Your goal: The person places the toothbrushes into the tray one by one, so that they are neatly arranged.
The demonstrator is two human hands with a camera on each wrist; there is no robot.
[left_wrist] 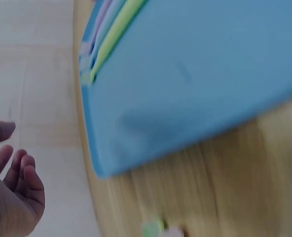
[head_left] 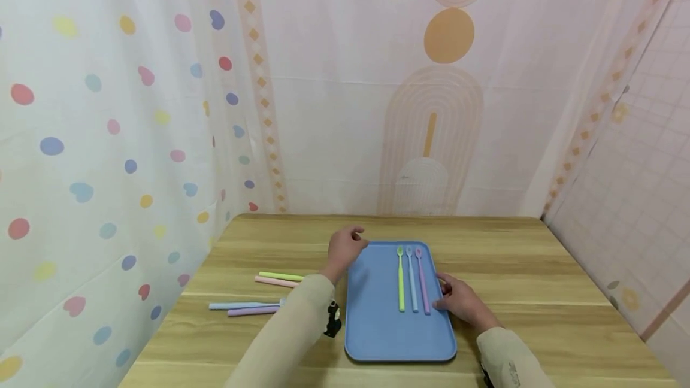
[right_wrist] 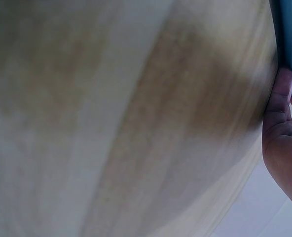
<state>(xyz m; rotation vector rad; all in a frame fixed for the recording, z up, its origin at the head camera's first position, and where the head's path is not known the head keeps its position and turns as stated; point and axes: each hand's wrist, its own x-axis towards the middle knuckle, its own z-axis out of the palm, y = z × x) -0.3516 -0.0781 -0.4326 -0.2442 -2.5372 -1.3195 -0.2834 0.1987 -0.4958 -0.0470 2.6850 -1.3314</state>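
A blue tray (head_left: 377, 325) is set upright in the frame, right of lower centre, on a wood-grained desk (head_left: 550, 280). Its right rim is gripped by the right hand (head_left: 462, 302), thumb and fingers closed on the edge. By the tray's upper left corner, the left hand (head_left: 345, 251) is held with fingers loosely bent and parted, and nothing is grasped in it; whether the rim is touched cannot be told.

On the tray's upper right part, three toothbrushes are lined up side by side, heads toward the top of the frame: a green toothbrush (head_left: 401, 286), a light blue toothbrush (head_left: 414, 286) and a purple toothbrush (head_left: 423, 286).

At lower left, a green handle (head_left: 280, 276) and a pink handle (head_left: 275, 281) are seen close together, partly hidden by the left sleeve (head_left: 293, 331). Below them, a light blue handle (head_left: 239, 305) and a purple handle (head_left: 250, 311) are laid on the desk. The upper frame is filled by patterned curtains (head_left: 329, 106), dotted at left.
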